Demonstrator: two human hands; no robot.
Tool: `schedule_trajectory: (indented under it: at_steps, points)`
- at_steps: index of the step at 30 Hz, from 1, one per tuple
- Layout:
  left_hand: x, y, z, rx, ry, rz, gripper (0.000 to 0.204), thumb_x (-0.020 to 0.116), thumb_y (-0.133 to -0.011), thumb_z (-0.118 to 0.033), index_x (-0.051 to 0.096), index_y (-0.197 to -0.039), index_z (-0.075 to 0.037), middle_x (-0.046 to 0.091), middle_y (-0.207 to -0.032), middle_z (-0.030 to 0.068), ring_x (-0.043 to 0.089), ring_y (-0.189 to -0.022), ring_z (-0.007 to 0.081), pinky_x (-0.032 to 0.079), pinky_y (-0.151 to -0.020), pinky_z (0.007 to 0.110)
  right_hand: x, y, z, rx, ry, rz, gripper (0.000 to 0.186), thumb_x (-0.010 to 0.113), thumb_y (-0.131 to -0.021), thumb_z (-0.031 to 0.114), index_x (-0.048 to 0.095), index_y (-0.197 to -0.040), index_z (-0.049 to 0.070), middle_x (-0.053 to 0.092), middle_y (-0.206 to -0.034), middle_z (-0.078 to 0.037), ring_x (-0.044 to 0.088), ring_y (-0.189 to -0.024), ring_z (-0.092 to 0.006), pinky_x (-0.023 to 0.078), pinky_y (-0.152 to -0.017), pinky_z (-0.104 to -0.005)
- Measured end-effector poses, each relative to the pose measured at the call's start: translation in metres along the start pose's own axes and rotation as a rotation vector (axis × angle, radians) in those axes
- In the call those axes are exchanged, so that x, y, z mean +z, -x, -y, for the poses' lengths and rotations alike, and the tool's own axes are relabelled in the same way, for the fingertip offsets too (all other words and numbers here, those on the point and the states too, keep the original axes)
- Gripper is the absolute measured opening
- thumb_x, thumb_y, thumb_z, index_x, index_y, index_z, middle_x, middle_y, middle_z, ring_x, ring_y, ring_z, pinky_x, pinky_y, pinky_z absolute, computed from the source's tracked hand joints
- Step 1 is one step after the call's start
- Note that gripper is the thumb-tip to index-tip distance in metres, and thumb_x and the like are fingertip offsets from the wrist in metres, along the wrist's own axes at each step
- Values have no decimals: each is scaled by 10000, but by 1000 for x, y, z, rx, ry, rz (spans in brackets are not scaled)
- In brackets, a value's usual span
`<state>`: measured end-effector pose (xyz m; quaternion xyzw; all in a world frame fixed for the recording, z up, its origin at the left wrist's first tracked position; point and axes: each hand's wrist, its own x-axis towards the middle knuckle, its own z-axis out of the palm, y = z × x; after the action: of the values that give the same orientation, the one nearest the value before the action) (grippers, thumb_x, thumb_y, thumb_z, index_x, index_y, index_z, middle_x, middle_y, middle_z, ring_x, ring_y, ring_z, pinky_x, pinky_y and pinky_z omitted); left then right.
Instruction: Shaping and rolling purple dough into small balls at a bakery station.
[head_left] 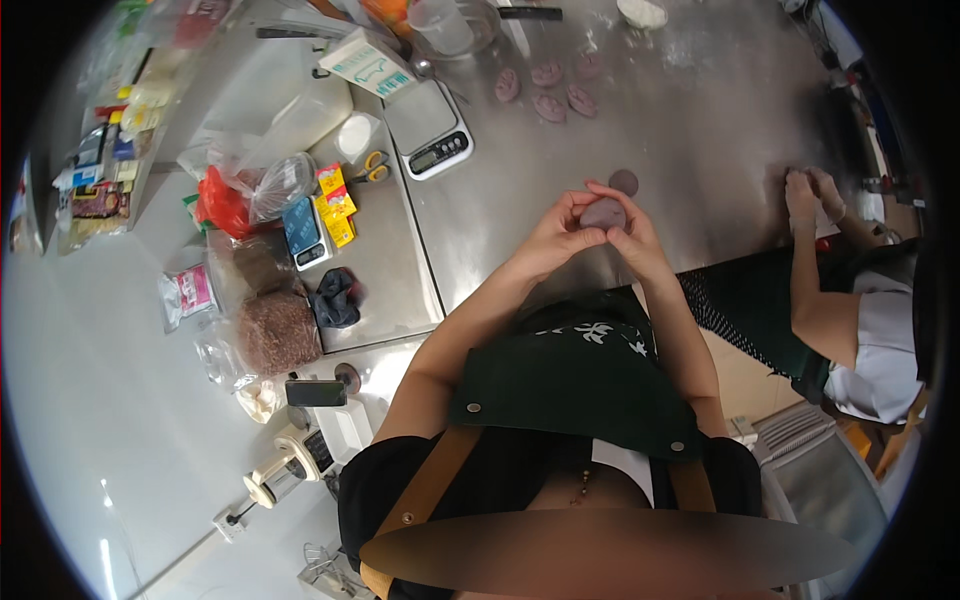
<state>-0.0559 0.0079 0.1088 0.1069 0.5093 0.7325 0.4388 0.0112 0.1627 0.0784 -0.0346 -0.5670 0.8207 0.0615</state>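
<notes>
A rounded, flattened piece of purple dough [603, 214] is held between my two hands above the near side of the steel table. My left hand [562, 228] curls around its left side, thumb along the near edge. My right hand [636, 232] closes on the right side, with its fingers reaching over the far edge. Just beyond my fingers a purple dough ball [624, 182] lies on the table. Farther off sit several oval purple pieces [549, 107] with patterned tops.
A white kitchen scale [439, 150] stands left of my hands, with a carton [367, 62] behind it. Yellow-handled scissors [375, 168] and bagged ingredients [277, 333] lie farther left. A white bowl [642, 13] is at the far edge. At right, a gloved co-worker's hands [812, 195] work over the table.
</notes>
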Motion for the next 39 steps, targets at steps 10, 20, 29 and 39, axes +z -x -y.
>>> schedule_trajectory:
  at_steps: [10, 20, 29, 39]
  points:
    - [19, 13, -26, 297, -203, -76, 554, 586, -863, 17, 359, -1368, 5, 541, -1220, 118, 541, -1069, 166, 443, -919, 292, 8, -42, -2, 228, -1074, 130, 560, 383, -938, 500, 580, -1125, 9, 500, -1315, -195, 435, -1251, -329, 352, -1034, -449]
    - [17, 22, -10, 423, -442, -320, 362, 551, -864, 58, 505, -1220, 13, 603, -1054, 90, 590, -956, 154, 473, -834, 266, 5, -34, -7, 347, -1202, 203, 537, 423, -925, 490, 585, -1111, 13, 494, -1325, -199, 415, -1276, -318, 356, -1030, -432]
    - [-25, 11, 50, 423, -708, -435, 423, 630, -801, 37, 513, -1207, 19, 562, -1112, 137, 604, -936, 214, 523, -803, 307, 7, -33, -75, 546, -195, -144, 438, 461, -955, 407, 585, -1083, 7, 616, -1081, -118, 581, -1020, -231, 447, -881, -341]
    - [-74, -6, 98, 195, -855, -539, 402, 649, -778, 0, 554, -1168, 0, 563, -1054, 166, 616, -870, 267, 520, -749, 327, 2, -12, -120, 85, 691, -349, 246, 503, -923, 155, 611, -1061, -18, 624, -1042, -186, 606, -945, -312, 465, -843, -351]
